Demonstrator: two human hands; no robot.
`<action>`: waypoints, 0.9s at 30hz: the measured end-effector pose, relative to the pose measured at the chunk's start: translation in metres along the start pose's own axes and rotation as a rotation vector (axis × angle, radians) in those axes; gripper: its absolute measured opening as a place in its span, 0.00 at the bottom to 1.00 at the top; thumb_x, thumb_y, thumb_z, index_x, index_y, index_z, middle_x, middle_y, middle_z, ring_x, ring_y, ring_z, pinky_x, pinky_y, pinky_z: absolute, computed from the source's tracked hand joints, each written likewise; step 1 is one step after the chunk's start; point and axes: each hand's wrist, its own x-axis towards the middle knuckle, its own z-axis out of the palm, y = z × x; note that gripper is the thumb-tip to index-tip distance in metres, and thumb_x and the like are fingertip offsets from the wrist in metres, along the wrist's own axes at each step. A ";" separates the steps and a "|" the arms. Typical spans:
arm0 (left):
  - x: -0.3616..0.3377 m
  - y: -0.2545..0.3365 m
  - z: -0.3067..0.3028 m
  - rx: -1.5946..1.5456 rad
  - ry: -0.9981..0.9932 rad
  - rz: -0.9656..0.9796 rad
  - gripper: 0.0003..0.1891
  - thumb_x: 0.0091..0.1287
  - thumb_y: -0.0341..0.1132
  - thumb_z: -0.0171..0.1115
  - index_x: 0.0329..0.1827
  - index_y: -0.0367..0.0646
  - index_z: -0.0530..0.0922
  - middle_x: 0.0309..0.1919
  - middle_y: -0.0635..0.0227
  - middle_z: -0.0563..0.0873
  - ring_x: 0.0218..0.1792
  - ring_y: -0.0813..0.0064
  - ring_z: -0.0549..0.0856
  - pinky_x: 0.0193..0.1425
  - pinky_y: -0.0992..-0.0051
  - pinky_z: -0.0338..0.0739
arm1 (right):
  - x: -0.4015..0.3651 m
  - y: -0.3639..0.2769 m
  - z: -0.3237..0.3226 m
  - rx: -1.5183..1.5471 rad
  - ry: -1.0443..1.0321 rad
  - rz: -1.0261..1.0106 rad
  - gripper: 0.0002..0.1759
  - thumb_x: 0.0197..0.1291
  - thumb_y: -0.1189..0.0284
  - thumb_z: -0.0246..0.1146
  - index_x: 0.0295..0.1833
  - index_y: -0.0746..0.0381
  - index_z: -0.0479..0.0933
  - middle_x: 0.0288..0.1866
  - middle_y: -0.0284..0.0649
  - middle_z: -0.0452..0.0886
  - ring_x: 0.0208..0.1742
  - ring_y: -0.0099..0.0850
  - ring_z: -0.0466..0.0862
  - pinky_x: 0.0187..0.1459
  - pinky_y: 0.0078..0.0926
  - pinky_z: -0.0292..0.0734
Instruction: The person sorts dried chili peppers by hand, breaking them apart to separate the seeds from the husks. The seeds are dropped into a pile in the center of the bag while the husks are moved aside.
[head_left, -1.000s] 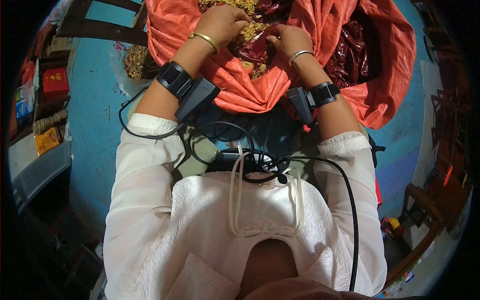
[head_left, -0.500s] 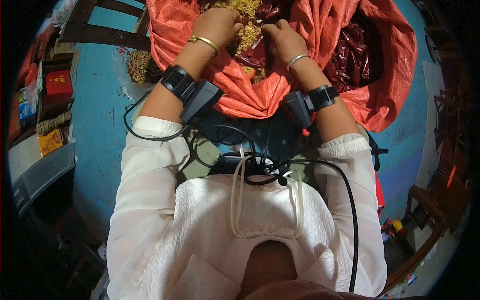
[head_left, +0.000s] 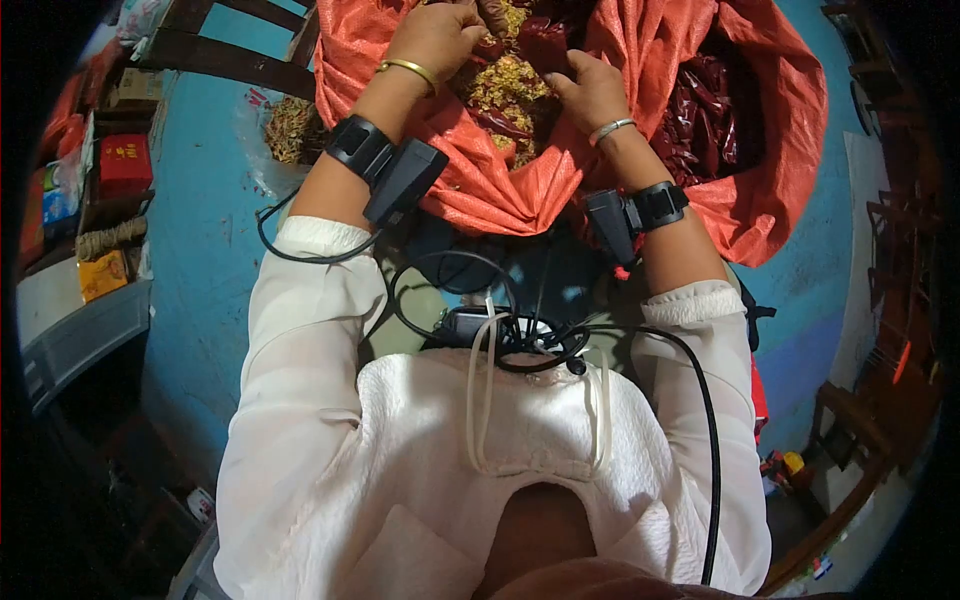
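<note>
Right grip (head_left: 592, 88) is closed, thumb and fingertips pinching a dark red chilli (head_left: 545, 42) that sticks out just beyond the fingers, towards the far left. Left grip (head_left: 440, 35) is curled tight at the far edge of the view, its fingertips just left of that chilli; whether it holds anything I cannot tell, since the view cuts it off. Both work inside an open orange sack (head_left: 500, 200). Yellow seeds (head_left: 500, 85) lie between and just near of the two grips. More chillies (head_left: 700, 110) fill the sack's right side, apart from the right grip. Black wrist units (head_left: 400, 175) sit on both forearms.
</note>
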 end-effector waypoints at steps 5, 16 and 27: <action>-0.003 0.013 -0.003 0.291 0.031 0.139 0.12 0.55 0.41 0.57 0.36 0.45 0.80 0.31 0.59 0.82 0.33 0.60 0.81 0.40 0.67 0.74 | -0.008 0.017 0.009 0.205 -0.046 0.144 0.13 0.46 0.66 0.63 0.33 0.65 0.74 0.28 0.49 0.77 0.33 0.46 0.78 0.36 0.36 0.72; 0.020 0.043 0.019 0.551 -0.065 0.055 0.13 0.57 0.45 0.55 0.38 0.49 0.80 0.34 0.58 0.82 0.37 0.57 0.80 0.42 0.64 0.74 | -0.042 0.000 -0.026 0.865 -0.179 0.431 0.13 0.50 0.74 0.61 0.40 0.68 0.71 0.23 0.38 0.77 0.19 0.25 0.77 0.20 0.23 0.72; 0.046 0.041 0.043 0.465 -0.060 -0.022 0.12 0.55 0.41 0.55 0.39 0.46 0.78 0.36 0.55 0.81 0.40 0.57 0.80 0.43 0.62 0.75 | -0.039 -0.018 -0.047 1.110 -0.263 0.626 0.09 0.52 0.77 0.59 0.40 0.66 0.71 0.25 0.33 0.75 0.20 0.19 0.74 0.20 0.14 0.69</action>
